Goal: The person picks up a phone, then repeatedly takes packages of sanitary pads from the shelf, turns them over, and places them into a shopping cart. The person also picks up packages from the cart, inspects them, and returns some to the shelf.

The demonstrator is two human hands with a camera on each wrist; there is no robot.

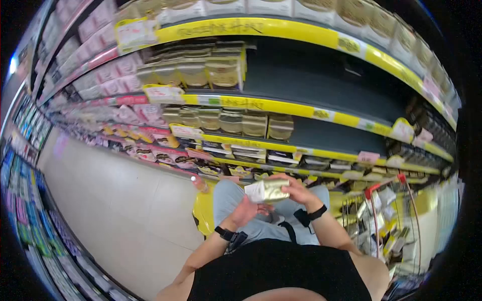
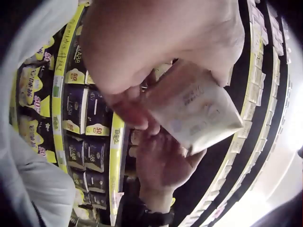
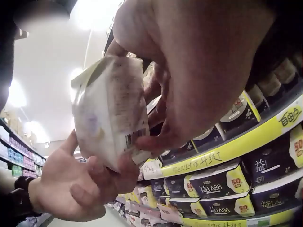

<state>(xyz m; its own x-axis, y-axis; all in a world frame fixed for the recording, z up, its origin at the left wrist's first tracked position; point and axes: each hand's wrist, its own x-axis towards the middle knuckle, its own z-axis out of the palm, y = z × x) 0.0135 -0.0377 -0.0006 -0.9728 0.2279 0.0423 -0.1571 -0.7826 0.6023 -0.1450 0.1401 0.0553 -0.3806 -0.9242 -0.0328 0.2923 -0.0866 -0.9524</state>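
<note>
A white and gold soft pack of sanitary pads (image 1: 271, 190) is held over the person's lap, tilted, with a printed barcode side in the right wrist view. The right hand (image 1: 297, 191) grips its gold end, fingers and thumb around the edges. Palm up, the left hand (image 3: 83, 187) holds the pack's lower end, its thumb on one side and curled fingertips at the bottom edge. In the left wrist view, the back of the left hand covers part of the pack (image 2: 199, 111), and the right hand (image 2: 163, 165) appears behind it.
Tall shelves with yellow price strips (image 1: 281, 105) face the person, stocked with gold packs (image 1: 223, 72) and dark boxes (image 3: 220, 182). At the right stands a shopping cart (image 1: 374, 190) holding several packs. A pink-tinted bottle (image 1: 199, 183) stands on a yellow stool (image 1: 202, 213) at the left.
</note>
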